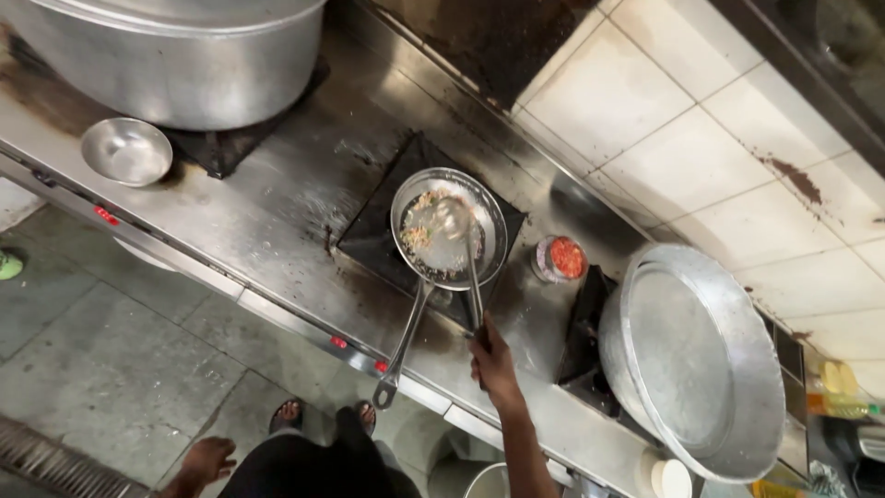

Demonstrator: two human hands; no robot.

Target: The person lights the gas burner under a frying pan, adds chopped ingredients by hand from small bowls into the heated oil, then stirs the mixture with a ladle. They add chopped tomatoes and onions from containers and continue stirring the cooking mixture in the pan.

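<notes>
Clamped in my right hand point(493, 364) is the ladle point(466, 267), its long handle running far into the pan point(449, 229); my left hand point(205, 459) hangs loose, fingers apart, near left.

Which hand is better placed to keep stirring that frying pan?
Probably the right hand: it grips the ladle, whose bowl sits in the pan. The left hand hangs low by the person's side, away from the stove.
</notes>
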